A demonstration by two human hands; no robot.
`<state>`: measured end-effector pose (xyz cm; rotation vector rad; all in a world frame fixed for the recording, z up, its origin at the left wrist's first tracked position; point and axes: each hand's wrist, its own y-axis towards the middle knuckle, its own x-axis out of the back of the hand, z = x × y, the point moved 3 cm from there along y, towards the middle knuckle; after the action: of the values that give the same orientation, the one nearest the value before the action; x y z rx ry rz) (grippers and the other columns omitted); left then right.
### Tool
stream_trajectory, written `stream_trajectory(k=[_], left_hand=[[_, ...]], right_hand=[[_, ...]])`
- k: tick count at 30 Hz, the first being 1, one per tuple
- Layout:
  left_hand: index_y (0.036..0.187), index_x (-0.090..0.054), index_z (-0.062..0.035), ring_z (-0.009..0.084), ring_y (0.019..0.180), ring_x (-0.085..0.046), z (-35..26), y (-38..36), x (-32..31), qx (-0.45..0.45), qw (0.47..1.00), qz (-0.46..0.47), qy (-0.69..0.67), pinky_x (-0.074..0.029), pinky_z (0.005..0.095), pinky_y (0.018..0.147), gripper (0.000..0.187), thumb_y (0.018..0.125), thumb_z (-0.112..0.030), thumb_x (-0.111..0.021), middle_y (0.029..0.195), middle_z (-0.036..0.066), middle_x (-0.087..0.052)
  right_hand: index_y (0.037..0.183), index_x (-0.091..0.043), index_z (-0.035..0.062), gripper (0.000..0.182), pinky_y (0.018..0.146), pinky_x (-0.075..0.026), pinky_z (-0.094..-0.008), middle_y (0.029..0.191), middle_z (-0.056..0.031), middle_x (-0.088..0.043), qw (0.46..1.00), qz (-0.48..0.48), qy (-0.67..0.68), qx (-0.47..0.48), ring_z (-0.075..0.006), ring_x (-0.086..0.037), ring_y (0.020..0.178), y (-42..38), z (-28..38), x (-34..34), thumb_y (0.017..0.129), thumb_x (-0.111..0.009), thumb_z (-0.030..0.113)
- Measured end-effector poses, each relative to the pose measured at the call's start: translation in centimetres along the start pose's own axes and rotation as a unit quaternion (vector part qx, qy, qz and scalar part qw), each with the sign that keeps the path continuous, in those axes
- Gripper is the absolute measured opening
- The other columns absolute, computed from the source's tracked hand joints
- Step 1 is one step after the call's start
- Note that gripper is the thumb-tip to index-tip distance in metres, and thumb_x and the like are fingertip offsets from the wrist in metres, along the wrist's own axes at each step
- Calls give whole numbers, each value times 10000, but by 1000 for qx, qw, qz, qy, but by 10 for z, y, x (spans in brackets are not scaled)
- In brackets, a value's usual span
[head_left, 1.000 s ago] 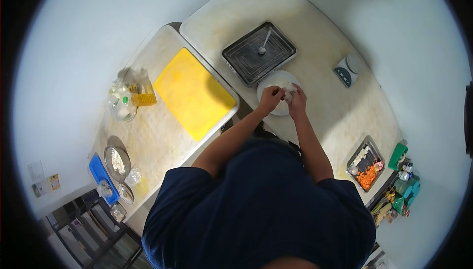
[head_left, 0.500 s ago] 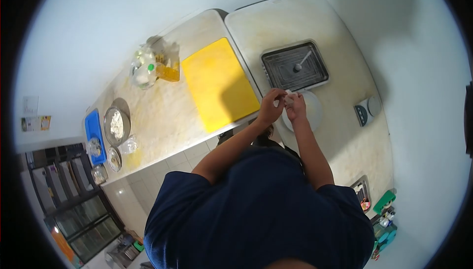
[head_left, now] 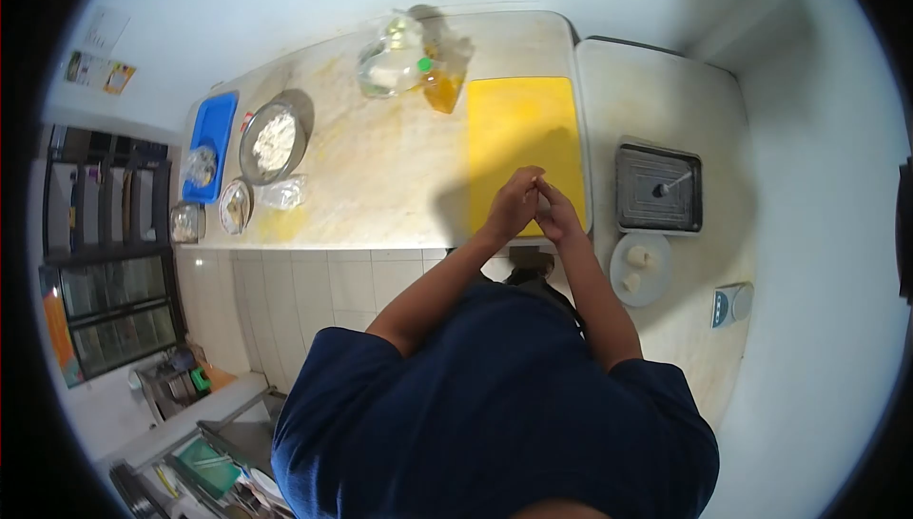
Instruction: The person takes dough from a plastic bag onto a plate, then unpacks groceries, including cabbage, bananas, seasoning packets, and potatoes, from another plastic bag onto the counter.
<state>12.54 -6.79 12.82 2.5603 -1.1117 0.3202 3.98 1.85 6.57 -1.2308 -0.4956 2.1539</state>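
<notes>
My left hand (head_left: 514,203) and my right hand (head_left: 559,215) meet above the lower part of a yellow cutting board (head_left: 521,115). Their fingers are closed in toward each other, fingertips touching or nearly so. A small pale patch shows between the palms; what it is I cannot make out. To the right of my hands, a round white plate (head_left: 652,285) carries two white lumps that look like dough (head_left: 639,256). Just beyond the plate lies a dark rectangular baking tray (head_left: 631,205) with a small spoon (head_left: 673,184) in it.
A bowl of white crumbly stuff (head_left: 274,143), a blue tray (head_left: 209,138) and a clear plastic bag (head_left: 283,193) are on the left. An oil bottle (head_left: 439,91) stands behind, beside a bulging bag (head_left: 392,67). A kitchen scale (head_left: 732,305) sits at right.
My view has turned left. Both hands have moved from over the plate to over the yellow board. Two white lumps now show on the plate, which my hands partly covered before.
</notes>
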Motion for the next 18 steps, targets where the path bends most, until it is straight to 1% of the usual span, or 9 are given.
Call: stream_trajectory(k=[3,6,9,12,14,15,16,17,18], left_hand=[[1258,-496,24,346,1225,-543,18,-8,38,13,998,-6,-57,-505,351,983,389,877,87,-541,1322,213,-525],[1319,-432,47,375,1301,-466,27,-15,78,-59,998,-19,-23,-452,370,1027,440,888,69,-519,1374,249,-464],[1344,-407,51,374,1366,-385,39,-27,115,-21,995,-51,-81,-412,383,1061,471,894,27,-542,1410,250,-427],[1342,-420,15,351,1329,-437,56,-36,169,-23,995,-82,42,-431,392,1033,482,893,-41,-586,1393,227,-455],[1304,-490,-36,287,1214,-531,108,-57,202,48,982,-168,64,-454,405,972,425,894,-42,-603,1316,151,-534],[1214,-555,-56,235,1087,-579,130,-68,223,72,965,-233,96,-480,370,901,328,889,-51,-600,1172,94,-593],[1113,-589,-75,178,989,-594,162,-80,246,141,942,-303,32,-481,324,843,229,885,-75,-606,1101,48,-605],[1068,-587,-84,179,899,-582,190,-95,270,200,904,-377,-7,-492,307,745,171,898,-102,-592,1001,37,-599],[1023,-582,-94,148,874,-559,221,-111,298,136,889,-437,-9,-483,284,719,124,899,-107,-581,968,22,-583]], right_hand=[[1012,-646,144,105,713,-520,-338,943,4,-662,999,40,-16,-17,-140,-633,856,24,-20,-28,941,-636,222],[1010,-642,140,105,691,-533,-316,942,-13,-666,999,40,-16,-26,-146,-645,853,43,-43,-53,910,-672,143],[1006,-636,131,146,678,-540,-302,930,-29,-668,997,70,-12,-23,-150,-653,837,66,-66,-77,878,-698,102],[968,-633,113,162,696,-551,-328,904,-59,-673,997,69,3,-35,-176,-656,823,77,-80,-104,847,-718,48],[969,-633,114,166,701,-550,-320,901,-57,-672,997,62,-4,-46,-171,-656,828,85,-89,-117,845,-719,44],[967,-632,112,168,705,-550,-316,903,-57,-673,997,56,-14,-46,-170,-656,829,86,-93,-121,843,-720,39],[964,-631,110,170,708,-550,-311,906,-57,-673,997,51,-23,-45,-169,-656,830,87,-96,-125,840,-720,34],[961,-631,108,172,711,-549,-307,908,-56,-674,998,45,-31,-43,-168,-657,831,88,-97,-130,838,-721,29],[959,-630,105,171,718,-549,-305,912,-58,-675,998,38,-38,-43,-167,-657,835,86,-96,-134,836,-723,29]])
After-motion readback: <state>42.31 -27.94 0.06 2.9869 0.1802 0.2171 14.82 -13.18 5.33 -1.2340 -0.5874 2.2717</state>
